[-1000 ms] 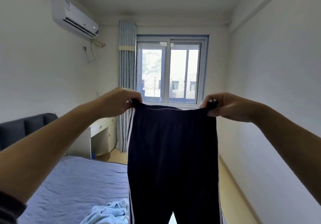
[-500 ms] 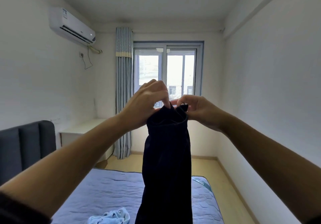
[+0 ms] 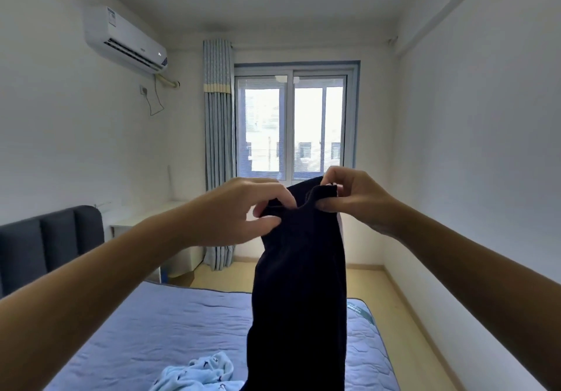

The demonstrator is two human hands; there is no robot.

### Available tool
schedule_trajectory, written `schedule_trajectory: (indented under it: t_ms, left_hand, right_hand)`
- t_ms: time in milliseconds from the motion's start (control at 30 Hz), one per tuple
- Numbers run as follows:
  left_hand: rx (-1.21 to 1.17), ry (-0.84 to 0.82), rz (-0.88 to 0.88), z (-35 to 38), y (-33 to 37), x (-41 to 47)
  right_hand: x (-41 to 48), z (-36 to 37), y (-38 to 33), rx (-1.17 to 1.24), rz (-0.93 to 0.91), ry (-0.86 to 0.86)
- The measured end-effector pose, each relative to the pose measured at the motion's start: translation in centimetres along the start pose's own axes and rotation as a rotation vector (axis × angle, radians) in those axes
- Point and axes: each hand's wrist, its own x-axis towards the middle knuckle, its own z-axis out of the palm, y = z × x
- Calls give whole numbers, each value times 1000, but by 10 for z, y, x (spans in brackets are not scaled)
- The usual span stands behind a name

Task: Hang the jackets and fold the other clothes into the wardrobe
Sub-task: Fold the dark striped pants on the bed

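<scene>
Dark navy trousers (image 3: pixel 299 284) hang in front of me, folded lengthwise so the legs lie together. My left hand (image 3: pixel 243 211) pinches the waistband at its left side. My right hand (image 3: pixel 355 197) pinches the waistband's other end, close beside the left. The trousers drop down past the bottom of the view, over the bed. A crumpled light blue patterned garment (image 3: pixel 200 375) lies on the bed below my left arm. No wardrobe or jacket is in view.
A bed with a lavender quilted cover (image 3: pixel 170 330) and a dark grey headboard (image 3: pixel 45 238) fills the lower left. A white desk (image 3: pixel 145 223) stands by the curtain (image 3: pixel 218 153) and window (image 3: pixel 293 123). A strip of wooden floor (image 3: pixel 394 299) runs along the right wall.
My hands came together from wide apart, folding the spread trousers in half lengthwise. Since half a second ago they have lowered slightly, still holding the waistband.
</scene>
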Motion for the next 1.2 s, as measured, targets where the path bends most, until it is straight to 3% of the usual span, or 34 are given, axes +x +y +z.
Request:
schedule_trajectory:
  t_ms: [300, 467, 733, 1200]
  left_hand:
    - [218, -242, -28, 0, -10, 4]
    - [246, -305, -105, -6, -20, 4]
    - [170, -221, -29, -10, -23, 1]
    - [215, -172, -21, -16, -33, 1]
  right_hand:
    - [-4, -3, -1, -57, -59, -30]
    - [-10, -5, 3, -247, -158, -60]
    - [-16, -9, -9, -647, -387, -227]
    - [-16, 5, -9, -743, -464, -264]
